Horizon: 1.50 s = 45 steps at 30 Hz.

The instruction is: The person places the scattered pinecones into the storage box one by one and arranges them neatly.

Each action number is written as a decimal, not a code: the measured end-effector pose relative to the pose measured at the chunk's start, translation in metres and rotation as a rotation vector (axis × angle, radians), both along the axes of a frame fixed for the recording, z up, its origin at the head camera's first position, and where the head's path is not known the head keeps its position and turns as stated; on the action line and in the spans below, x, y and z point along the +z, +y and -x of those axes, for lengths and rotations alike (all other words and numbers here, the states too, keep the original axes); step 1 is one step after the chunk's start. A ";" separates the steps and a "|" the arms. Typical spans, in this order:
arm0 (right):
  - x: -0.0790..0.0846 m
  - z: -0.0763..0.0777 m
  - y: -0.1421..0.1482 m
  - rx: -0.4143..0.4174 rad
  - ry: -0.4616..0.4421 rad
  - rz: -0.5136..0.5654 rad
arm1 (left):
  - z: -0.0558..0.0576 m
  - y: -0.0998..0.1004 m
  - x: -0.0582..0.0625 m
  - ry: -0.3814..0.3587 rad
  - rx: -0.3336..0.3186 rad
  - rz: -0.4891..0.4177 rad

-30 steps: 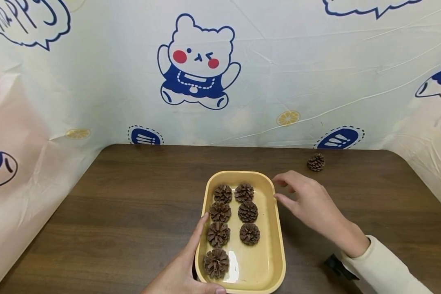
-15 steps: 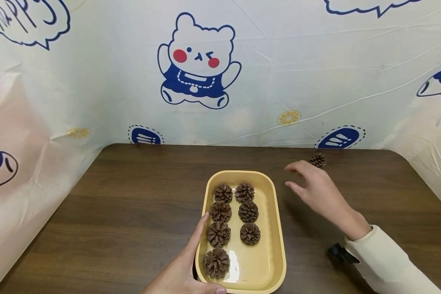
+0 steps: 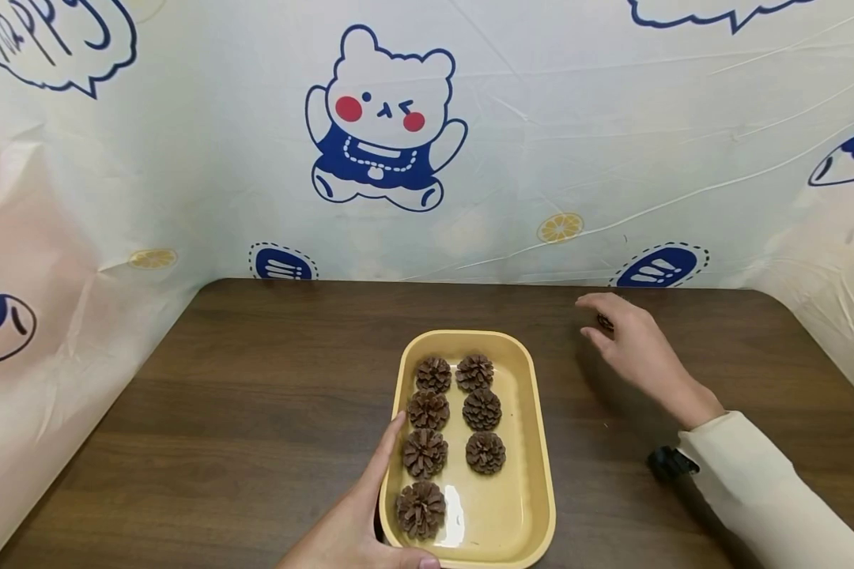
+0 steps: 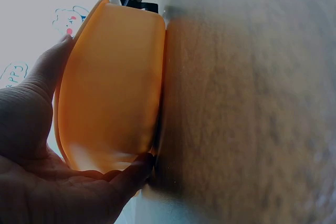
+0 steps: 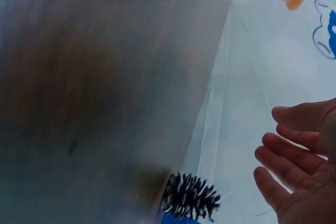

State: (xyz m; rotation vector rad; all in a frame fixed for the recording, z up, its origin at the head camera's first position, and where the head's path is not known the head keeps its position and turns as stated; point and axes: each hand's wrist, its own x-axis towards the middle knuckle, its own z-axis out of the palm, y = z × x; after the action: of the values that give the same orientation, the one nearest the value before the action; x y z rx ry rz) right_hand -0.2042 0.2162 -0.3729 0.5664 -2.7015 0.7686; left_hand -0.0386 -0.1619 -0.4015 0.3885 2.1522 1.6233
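A yellow tray (image 3: 546, 474) stands on the table in the head view, with pine cones (image 3: 425, 454) in two columns, several on the left and three on the right. My left hand (image 3: 356, 518) holds its near-left corner; in the left wrist view the hand (image 4: 47, 145) spans the tray's outer wall (image 4: 113, 82), thumb and fingers around it. At the far right, my right hand (image 3: 640, 348) hovers by a lone pine cone (image 3: 605, 322), mostly hidden behind it. The right wrist view shows that pine cone (image 5: 190, 196) apart from the loosely spread fingers (image 5: 286, 158).
The brown wooden table (image 3: 242, 442) ends at a pale printed cloth (image 3: 527, 142) behind it and at both sides. A black device (image 3: 672, 463) is worn at the right wrist, beside the cream sleeve (image 3: 761, 474).
My right hand has moved from the tray's right rim away to the right and back, and now covers most of the lone pine cone. The left hand and tray have stayed put.
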 end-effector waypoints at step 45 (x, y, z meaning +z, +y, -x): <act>-0.006 0.045 0.047 -0.155 -0.258 -0.070 | 0.000 -0.002 -0.006 0.037 -0.022 -0.022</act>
State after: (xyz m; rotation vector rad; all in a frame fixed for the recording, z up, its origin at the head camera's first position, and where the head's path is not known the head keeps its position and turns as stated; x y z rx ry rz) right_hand -0.2493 0.2635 -0.3787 0.2835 -2.9752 0.7539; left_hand -0.0389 -0.1637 -0.4078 0.4506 2.1514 1.6417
